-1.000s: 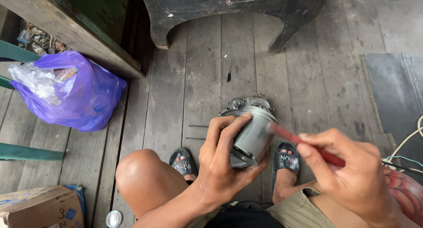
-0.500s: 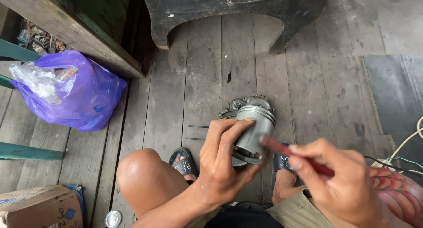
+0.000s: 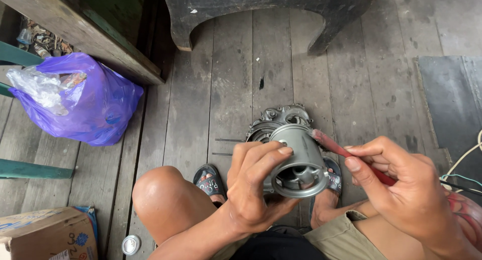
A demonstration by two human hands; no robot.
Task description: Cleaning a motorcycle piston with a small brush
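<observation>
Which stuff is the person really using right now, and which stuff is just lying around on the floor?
In use:
- grey metal piston, gripped by the left hand
- red-handled brush, held by the right hand, bristles on the piston
- grey metal engine cover, on the planks right behind the piston

Lying about:
- purple plastic bag
- brown cardboard box
- small round metal cap

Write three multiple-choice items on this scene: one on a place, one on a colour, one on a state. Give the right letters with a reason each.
1. Where does the plastic bag lie?
A. on the floor planks at the left
B. on the person's knee
C. on the cardboard box

2. What colour is the brush handle?
A. green
B. red
C. white

3. How is the grey metal piston held?
A. lying loose on the floor
B. gripped in the left hand, open end toward the camera
C. pinched by the right hand

Answers: 1 A, the bag rests on planks; 2 B, the handle shows red; 3 B, left fingers wrap it while the right hand holds the brush.
</observation>
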